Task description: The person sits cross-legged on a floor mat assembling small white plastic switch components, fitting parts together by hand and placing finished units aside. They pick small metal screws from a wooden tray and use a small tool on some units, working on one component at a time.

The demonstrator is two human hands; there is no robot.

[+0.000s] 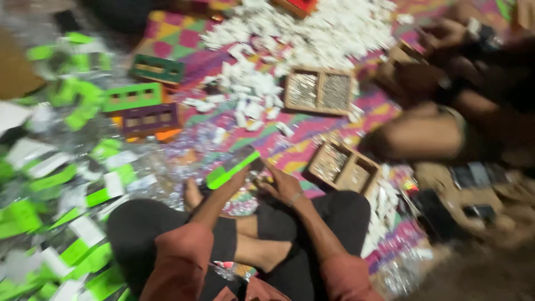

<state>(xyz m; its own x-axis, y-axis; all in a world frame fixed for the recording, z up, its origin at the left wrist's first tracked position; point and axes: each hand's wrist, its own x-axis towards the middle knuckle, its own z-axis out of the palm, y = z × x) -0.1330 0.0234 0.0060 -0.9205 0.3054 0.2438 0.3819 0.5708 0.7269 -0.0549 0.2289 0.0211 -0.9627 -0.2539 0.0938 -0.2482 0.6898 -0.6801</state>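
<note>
Seated cross-legged on a patterned mat [312,134], the person pinches a green-and-white card [231,167] in the left hand [241,177] above the knees, while the right hand [284,187], just beside it, touches its near end, though its grip is blurred.

Card [231,169] green and dark; mat [312,131] pink, yellow, green zigzag; pile [312,28] at 12 o'clock white; sleeves [178,256] rust.

Rust-red sleeves pushed up above the elbows, forearms bare — black trousers over crossed legs, feet bare. Thin pale bangle on the right hand [285,187] wrist (blurred); left hand [238,177] unadorned — no gloves.
</note>
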